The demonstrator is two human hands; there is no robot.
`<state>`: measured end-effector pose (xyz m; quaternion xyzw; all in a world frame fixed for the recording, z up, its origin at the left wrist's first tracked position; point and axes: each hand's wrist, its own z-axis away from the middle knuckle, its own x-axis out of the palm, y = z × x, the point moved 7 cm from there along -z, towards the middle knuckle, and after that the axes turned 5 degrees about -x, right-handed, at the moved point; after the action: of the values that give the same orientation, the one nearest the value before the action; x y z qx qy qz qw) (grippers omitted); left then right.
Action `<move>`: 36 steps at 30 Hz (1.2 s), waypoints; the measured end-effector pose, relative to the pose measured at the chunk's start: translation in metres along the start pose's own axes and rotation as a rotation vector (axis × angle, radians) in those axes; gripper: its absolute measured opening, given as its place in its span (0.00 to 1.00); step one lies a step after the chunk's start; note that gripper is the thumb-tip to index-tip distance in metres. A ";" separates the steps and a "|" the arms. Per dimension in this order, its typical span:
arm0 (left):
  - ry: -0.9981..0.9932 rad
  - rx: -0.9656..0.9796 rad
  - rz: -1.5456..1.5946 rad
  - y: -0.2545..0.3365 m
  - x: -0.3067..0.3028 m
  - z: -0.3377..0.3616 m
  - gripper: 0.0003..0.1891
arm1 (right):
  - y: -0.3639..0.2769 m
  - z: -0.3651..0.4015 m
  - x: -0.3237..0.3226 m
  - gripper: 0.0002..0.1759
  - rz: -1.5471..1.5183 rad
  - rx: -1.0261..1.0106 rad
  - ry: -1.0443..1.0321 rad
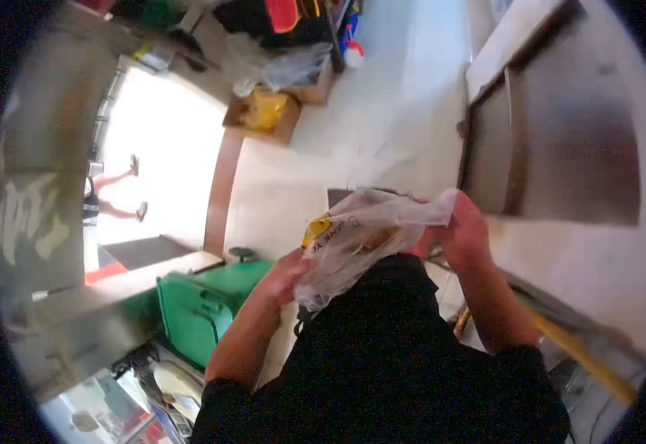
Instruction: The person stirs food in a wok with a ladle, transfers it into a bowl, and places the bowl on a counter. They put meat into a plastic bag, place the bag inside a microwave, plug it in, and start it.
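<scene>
A translucent plastic bag (371,226) with dark lettering is stretched between my two hands, in front of my dark clothing. My left hand (289,275) is closed on the bag's lower left part. At the bag's upper right end, my right hand (465,231) grips the gathered plastic. Something yellow (315,231) shows at the bag's left edge, and a brownish shape shows faintly through the plastic. What is inside cannot be made out clearly.
A green bin (193,314) stands at the lower left. Cardboard boxes (286,122), one with yellow contents, sit on the floor ahead. A metal-framed panel (560,140) is at the right, with a yellow pole (586,359) below. A person's legs (115,194) show in the bright doorway.
</scene>
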<state>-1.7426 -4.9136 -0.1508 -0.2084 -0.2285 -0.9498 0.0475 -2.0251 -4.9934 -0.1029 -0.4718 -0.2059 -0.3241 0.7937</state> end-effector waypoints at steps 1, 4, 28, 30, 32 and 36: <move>-0.012 0.009 -0.010 0.039 0.013 -0.010 0.37 | -0.025 -0.027 0.015 0.14 0.034 -0.039 -0.019; -0.018 0.045 -0.008 0.142 0.034 -0.055 0.35 | -0.097 -0.103 0.055 0.14 0.046 -0.121 -0.010; -0.128 -0.099 -0.323 0.841 0.303 -0.591 0.17 | -0.538 -0.675 0.024 0.23 1.314 -0.880 0.675; -0.126 -0.077 -0.427 0.896 0.329 -0.622 0.23 | -0.593 -0.744 0.013 0.23 1.256 -0.871 0.715; -0.184 -0.037 -0.400 0.948 0.358 -0.647 0.26 | -0.640 -0.804 0.006 0.21 1.089 -0.711 0.784; -0.068 0.243 -1.102 1.055 0.404 -0.683 0.26 | -0.732 -0.918 0.035 0.21 1.168 -0.751 0.675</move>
<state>-2.1695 -6.1620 -0.0974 -0.0819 -0.4126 -0.7939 -0.4391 -2.5001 -6.0669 -0.0616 -0.6172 0.4536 -0.0274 0.6423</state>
